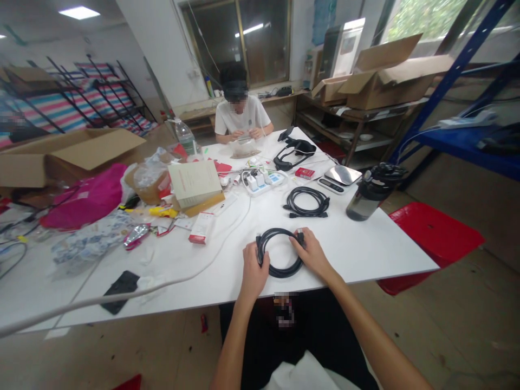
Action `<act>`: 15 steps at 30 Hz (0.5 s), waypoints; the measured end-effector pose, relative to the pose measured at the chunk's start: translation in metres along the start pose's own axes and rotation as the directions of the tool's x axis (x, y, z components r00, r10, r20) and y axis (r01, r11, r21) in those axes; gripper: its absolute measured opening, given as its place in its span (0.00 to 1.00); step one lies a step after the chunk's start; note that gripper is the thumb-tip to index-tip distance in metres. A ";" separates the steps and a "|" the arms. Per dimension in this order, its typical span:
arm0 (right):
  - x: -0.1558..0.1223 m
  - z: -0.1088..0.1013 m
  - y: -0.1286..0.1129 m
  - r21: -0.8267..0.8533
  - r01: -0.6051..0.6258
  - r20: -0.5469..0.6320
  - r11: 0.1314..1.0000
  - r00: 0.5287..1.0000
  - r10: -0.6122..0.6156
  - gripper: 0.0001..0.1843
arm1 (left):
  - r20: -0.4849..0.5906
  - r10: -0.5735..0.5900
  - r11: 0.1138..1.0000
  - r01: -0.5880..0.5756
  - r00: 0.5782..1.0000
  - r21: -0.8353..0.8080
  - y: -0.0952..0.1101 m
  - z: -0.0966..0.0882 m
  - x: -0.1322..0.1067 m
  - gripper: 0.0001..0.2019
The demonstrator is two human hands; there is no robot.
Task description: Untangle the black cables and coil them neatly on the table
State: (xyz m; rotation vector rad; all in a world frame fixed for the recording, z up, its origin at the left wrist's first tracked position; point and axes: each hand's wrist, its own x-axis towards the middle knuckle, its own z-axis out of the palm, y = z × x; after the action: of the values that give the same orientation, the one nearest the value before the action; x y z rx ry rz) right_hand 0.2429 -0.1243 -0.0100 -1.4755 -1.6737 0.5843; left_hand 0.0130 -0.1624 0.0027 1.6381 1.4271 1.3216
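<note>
left hand (pixel 255 269), right hand (pixel 311 252): both grasping 1 held coil (pixel 282 272) | beyond held coil: 1 resting coil (pixel 307 213) | rightward of it: 1 bottle (pixel 368 197) | leftward: 1 red-white box (pixel 202 228)

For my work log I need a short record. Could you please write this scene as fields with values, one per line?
Left hand: holds the left side of the near cable coil
Right hand: holds its right side
Cable colour: black
Just beyond: second cable coil, also black, on the white table
Right of second coil: upright bottle with dark top
Across table: person in white shirt
</note>
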 end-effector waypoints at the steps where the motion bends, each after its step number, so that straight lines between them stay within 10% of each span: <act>1: 0.001 0.000 0.000 0.007 -0.003 -0.009 1.000 1.000 0.003 0.24 | -0.003 -0.010 0.999 0.010 1.000 -0.033 -0.001 0.000 0.000 0.19; 15: 0.002 0.007 0.008 0.030 -0.067 -0.140 0.997 0.988 0.071 0.27 | 0.367 0.294 0.885 -0.396 0.883 0.243 0.007 -0.006 -0.009 0.34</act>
State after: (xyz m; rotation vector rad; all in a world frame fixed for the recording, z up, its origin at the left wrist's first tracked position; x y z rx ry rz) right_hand 0.2422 -0.1192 -0.0198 -1.5253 -1.5062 0.5244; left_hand 0.0111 -0.1740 0.0086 2.2934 1.2213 0.9722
